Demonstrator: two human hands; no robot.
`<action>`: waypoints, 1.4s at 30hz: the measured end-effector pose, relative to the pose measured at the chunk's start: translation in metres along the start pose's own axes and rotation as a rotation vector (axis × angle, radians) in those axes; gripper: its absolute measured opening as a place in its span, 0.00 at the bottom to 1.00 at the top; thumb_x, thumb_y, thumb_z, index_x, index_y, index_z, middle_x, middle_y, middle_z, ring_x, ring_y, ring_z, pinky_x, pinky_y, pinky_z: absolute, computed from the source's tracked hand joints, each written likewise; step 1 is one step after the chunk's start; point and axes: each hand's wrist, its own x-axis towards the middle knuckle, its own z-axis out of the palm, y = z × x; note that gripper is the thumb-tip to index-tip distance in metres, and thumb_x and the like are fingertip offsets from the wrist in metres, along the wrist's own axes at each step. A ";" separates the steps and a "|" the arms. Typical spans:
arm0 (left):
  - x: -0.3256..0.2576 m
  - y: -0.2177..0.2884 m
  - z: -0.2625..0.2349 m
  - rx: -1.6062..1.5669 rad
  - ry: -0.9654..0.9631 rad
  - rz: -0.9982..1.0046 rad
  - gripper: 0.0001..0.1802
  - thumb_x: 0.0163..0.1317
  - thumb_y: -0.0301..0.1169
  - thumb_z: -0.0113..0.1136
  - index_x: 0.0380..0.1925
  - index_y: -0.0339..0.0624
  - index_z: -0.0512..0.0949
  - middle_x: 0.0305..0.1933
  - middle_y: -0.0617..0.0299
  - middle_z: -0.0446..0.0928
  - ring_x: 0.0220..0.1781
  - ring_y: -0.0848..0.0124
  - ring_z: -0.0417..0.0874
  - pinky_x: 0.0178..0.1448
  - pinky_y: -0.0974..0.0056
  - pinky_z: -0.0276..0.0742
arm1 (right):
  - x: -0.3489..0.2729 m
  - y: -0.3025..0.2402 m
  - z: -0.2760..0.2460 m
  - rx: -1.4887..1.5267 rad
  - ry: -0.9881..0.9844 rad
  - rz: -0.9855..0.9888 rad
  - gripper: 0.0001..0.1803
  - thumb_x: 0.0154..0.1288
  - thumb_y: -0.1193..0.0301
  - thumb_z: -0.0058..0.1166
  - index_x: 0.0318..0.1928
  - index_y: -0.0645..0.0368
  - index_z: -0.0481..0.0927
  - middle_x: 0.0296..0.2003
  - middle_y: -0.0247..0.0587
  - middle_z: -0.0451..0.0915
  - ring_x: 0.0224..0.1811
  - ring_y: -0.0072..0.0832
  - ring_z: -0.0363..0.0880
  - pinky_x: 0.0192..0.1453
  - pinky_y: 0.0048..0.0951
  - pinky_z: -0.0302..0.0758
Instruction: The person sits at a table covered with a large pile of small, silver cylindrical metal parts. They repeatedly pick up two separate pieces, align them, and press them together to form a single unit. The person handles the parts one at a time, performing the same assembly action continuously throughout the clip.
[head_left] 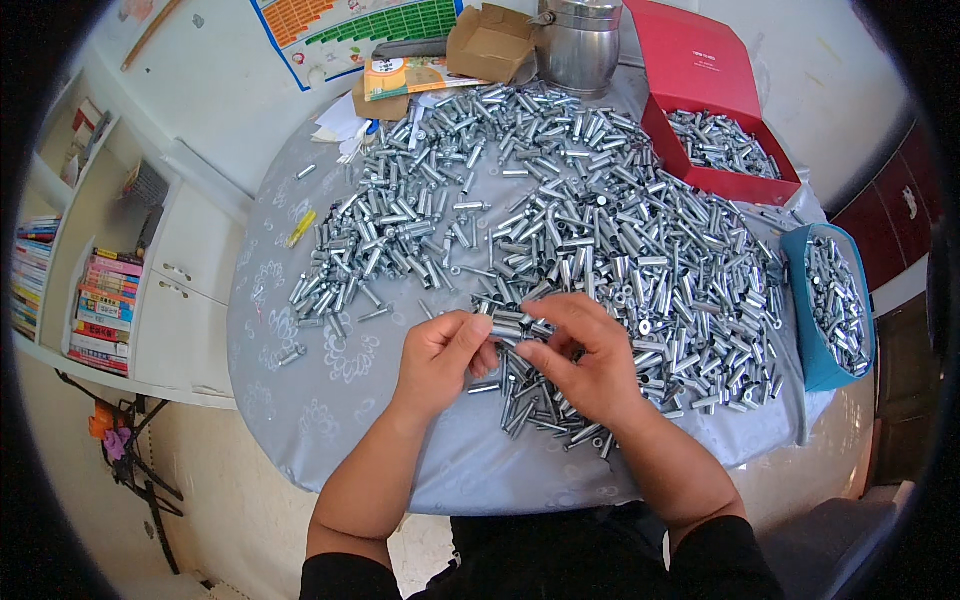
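Your left hand (440,362) pinches a metal sleeve (507,330), long axis roughly along the table's (455,485) near edge, pointing right; your right hand (590,362) curves, digits parted.

head-worn fisheye | facing down | close above the table (275,400)

A metal piece (507,331) is partly hidden by the left hand (438,362), whose black sleeve (345,577), farther below, is cut off.

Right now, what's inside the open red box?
The open red box holds a heap of silvery metal fasteners. Its floor and anything beneath the top layer are covered, so unseen.
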 end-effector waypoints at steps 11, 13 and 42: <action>0.000 -0.004 0.002 0.003 -0.036 -0.029 0.18 0.72 0.38 0.54 0.28 0.36 0.79 0.22 0.60 0.79 0.22 0.76 0.77 0.28 0.71 0.73 | -0.001 -0.001 -0.003 -0.061 -0.076 0.008 0.09 0.57 0.76 0.65 0.40 0.61 0.82 0.31 0.40 0.78 0.22 0.25 0.76 0.26 0.25 0.73; 0.000 -0.005 0.002 0.007 -0.031 -0.018 0.20 0.72 0.42 0.54 0.28 0.37 0.79 0.21 0.64 0.78 0.22 0.80 0.74 0.27 0.73 0.71 | -0.001 0.004 -0.004 -0.106 -0.113 -0.006 0.09 0.57 0.75 0.64 0.39 0.61 0.82 0.30 0.40 0.78 0.22 0.26 0.76 0.26 0.26 0.73; 0.006 -0.008 0.001 -0.093 -0.040 0.052 0.14 0.64 0.27 0.63 0.49 0.35 0.80 0.33 0.62 0.82 0.27 0.81 0.76 0.32 0.76 0.72 | -0.003 0.010 -0.004 -0.105 0.040 -0.002 0.09 0.58 0.78 0.64 0.41 0.61 0.84 0.30 0.41 0.81 0.24 0.25 0.77 0.27 0.25 0.72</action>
